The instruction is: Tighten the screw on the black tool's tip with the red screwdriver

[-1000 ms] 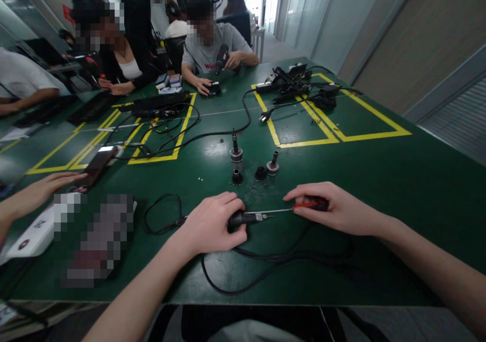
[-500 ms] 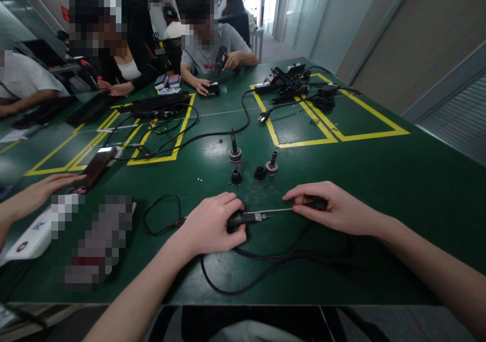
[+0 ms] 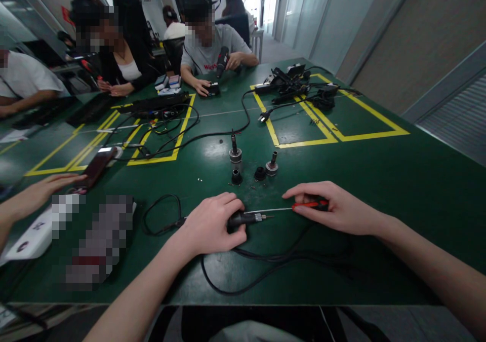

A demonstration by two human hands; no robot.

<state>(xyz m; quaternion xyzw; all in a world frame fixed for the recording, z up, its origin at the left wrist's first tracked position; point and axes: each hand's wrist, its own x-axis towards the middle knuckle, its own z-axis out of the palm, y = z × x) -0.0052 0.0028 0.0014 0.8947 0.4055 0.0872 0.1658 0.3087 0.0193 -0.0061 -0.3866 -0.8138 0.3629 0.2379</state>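
Observation:
My left hand (image 3: 210, 225) is closed around a black corded hand tool (image 3: 245, 218) that lies flat on the green table (image 3: 379, 180), its metal tip pointing right. My right hand (image 3: 336, 207) grips a screwdriver with a red and black handle (image 3: 309, 204). Its thin shaft (image 3: 275, 210) reaches left to the tool's front end. The tool's black cable (image 3: 266, 268) loops across the table below both hands. Just beyond the hands stand three small metal and black tool parts (image 3: 236, 154) (image 3: 272, 165) (image 3: 236, 176) and a black ring (image 3: 260, 173).
Another person's hand (image 3: 36, 192) rests at the left by a phone (image 3: 97, 163) and a white box (image 3: 32, 235). Yellow tape lines (image 3: 304, 142), cables and black power adapters (image 3: 292, 81) lie farther back. Several people sit at the far side.
The screwdriver's red handle shows again between my right fingers after being hidden half a second ago. Both hands stay in the same place.

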